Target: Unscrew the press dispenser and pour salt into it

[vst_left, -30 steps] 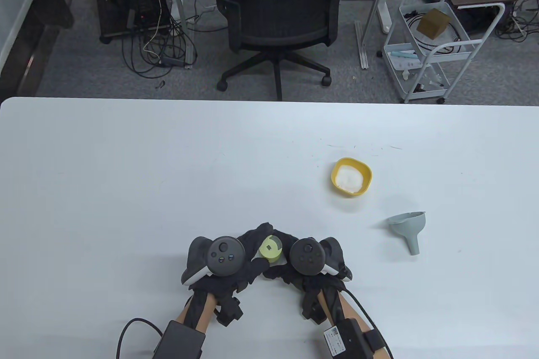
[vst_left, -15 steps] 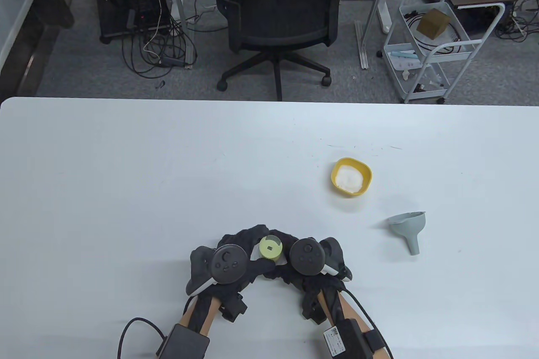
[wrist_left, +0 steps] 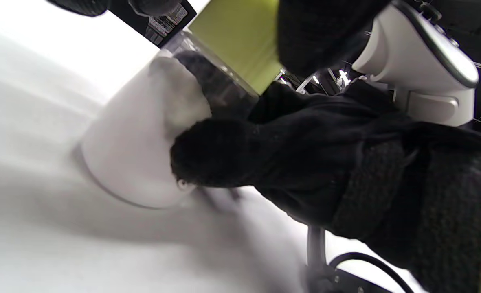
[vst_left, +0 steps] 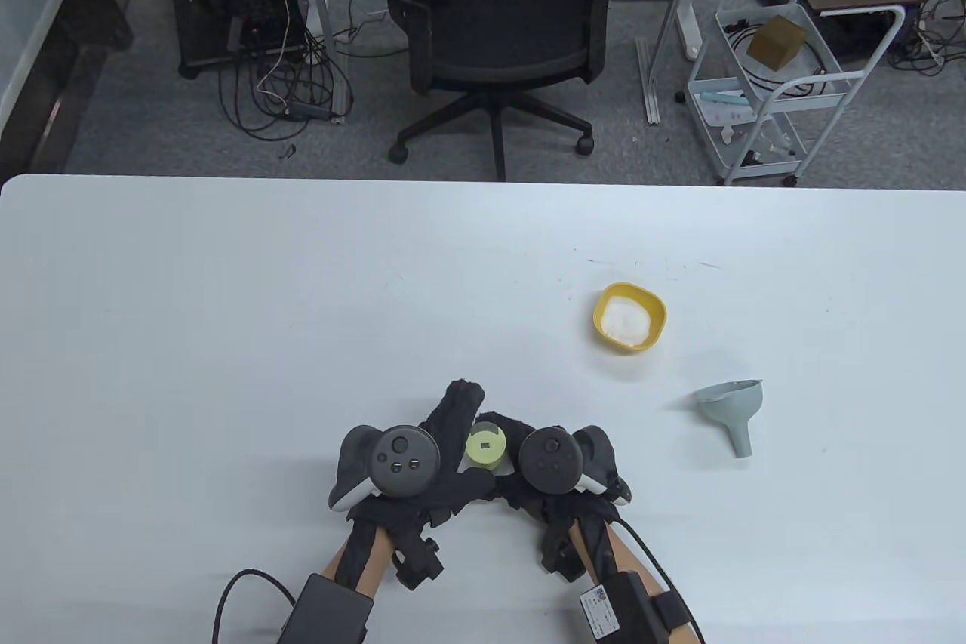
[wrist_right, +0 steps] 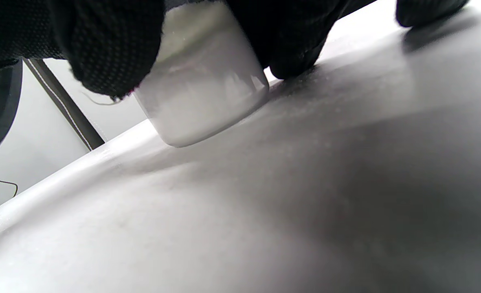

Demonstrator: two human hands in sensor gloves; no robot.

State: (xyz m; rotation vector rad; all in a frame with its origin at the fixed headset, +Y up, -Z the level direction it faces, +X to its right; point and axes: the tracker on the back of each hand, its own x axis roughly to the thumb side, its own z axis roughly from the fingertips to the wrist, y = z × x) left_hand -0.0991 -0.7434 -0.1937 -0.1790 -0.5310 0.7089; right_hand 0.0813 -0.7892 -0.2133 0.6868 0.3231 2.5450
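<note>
Standing upright at lower centre of the white surface [vst_left: 226, 312], the clear press dispenser with yellow-green cap [vst_left: 484, 445] sits between both hands: right hand [vst_left: 528, 474] grips its body, left hand [vst_left: 430, 463] pinches the cap.

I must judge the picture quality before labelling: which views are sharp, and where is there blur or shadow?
Table view: sharp and evenly lit, with the yellow bowl and the funnel crisp. Left wrist view: close and soft, the dispenser blurred, the table below it smeared. Right wrist view: the dispenser base is fairly clear, the right hand is out of focus, and a broad dark shadow lies over the table.
</note>
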